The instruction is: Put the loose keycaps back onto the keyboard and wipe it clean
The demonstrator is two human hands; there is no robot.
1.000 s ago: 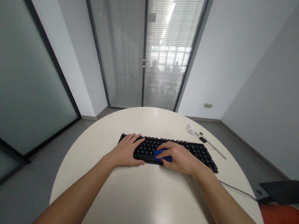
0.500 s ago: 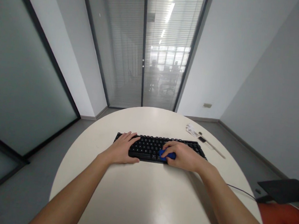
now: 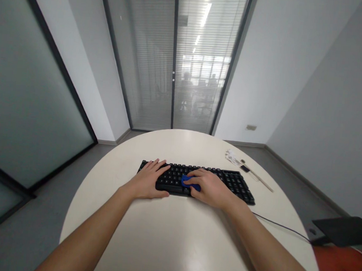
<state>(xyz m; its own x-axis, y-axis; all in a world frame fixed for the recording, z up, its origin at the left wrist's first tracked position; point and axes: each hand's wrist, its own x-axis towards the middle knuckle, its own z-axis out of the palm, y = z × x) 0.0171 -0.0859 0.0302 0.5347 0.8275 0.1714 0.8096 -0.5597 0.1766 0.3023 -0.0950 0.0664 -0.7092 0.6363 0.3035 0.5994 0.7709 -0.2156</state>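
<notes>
A black keyboard (image 3: 174,187) lies across the round white table (image 3: 168,233). My left hand (image 3: 147,180) rests over its left end with the fingers spread, holding nothing. Over the middle of the keys, my right hand (image 3: 206,187) grips a blue object (image 3: 186,181), perhaps a cloth or brush, pressed against the keyboard. The fingers partly hide it. The number keys at the right end show past my right hand.
A thin stick (image 3: 261,181) with white strips (image 3: 231,156) at its end lies at the table's right back, beside a small black item (image 3: 245,168). A cable (image 3: 281,226) runs off the right edge near a red chair (image 3: 333,261).
My right hand has moved left along the keyboard with the blue object, uncovering more of the right end and the cable. My left hand has stayed in place.
</notes>
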